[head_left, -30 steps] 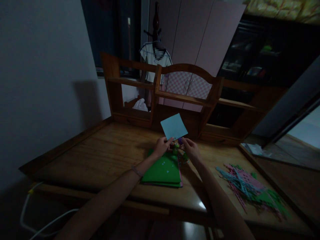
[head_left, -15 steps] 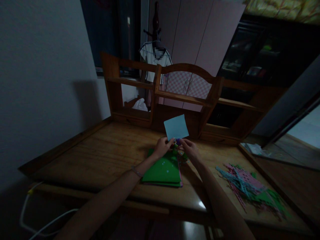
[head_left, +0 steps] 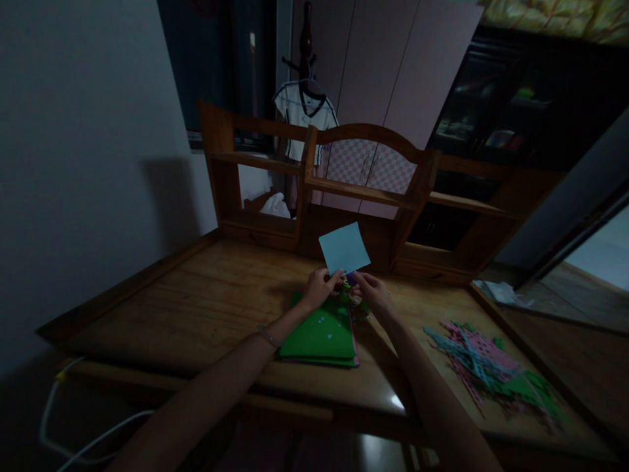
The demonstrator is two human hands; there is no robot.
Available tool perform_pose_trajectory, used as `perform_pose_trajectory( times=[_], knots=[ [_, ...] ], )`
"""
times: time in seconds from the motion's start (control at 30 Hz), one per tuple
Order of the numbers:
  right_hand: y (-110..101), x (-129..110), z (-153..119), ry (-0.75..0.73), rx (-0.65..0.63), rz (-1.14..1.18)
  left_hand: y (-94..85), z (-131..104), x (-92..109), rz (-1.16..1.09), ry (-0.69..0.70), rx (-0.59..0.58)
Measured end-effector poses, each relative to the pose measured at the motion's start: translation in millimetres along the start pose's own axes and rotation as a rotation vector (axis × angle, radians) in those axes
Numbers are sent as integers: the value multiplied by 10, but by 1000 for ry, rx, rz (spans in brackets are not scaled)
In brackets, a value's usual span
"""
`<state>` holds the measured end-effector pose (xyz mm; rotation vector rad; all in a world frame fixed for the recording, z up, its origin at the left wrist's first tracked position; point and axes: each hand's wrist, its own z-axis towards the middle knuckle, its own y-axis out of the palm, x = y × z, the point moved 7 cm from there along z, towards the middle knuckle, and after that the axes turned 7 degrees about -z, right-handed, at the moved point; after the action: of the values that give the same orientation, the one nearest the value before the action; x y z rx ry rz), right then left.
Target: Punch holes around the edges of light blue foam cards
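My left hand (head_left: 319, 288) is closed, its thumb and fingers pinching the lower edge of a light blue sheet of paper (head_left: 344, 248) that stands up tilted above the desk. Close beside it, my right hand (head_left: 373, 292) is closed on a small purple thing (head_left: 350, 278) at the paper's lower edge; it looks like a paper punch, though dim light hides its detail. Under my hands lies a stack of green paper (head_left: 317, 337) with pink beneath and a few small pale cut-out bits on top. Small green and yellow items (head_left: 361, 308) sit partly hidden below my right hand.
To the right on the wooden desk (head_left: 196, 308) lies a heap of pink, blue and green paper scraps (head_left: 496, 360), some with holes. A wooden shelf unit (head_left: 363, 191) closes off the back. A white cable (head_left: 46, 406) hangs at the front left.
The blue paper has shifted slightly left and up at its lower edge. Both hands stay nearly in place, and the stack and scraps have not moved.
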<state>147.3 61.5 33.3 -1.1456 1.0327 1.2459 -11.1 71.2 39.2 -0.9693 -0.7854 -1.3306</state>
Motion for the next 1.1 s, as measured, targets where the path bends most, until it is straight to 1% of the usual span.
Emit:
perform_pose_trajectory(
  times=[0.17,0.4,0.53,0.63,0.83,1.1],
  knots=[
    [-13,-10,-19,42,21,-40,4,11,-23,9,4,-1],
    [-5,28,9,28,-3,4,20,-1,-47,-49,-22,-12],
    [-1,17,1,28,-5,-2,29,18,-69,4,-5,-24],
    [-11,-7,-10,33,7,-28,54,28,-92,37,12,-50],
    [-63,-30,-19,44,82,-96,135,24,-130,42,45,-148],
    [-54,-20,-26,49,69,-133,147,27,-161,11,18,-168]
  ],
)
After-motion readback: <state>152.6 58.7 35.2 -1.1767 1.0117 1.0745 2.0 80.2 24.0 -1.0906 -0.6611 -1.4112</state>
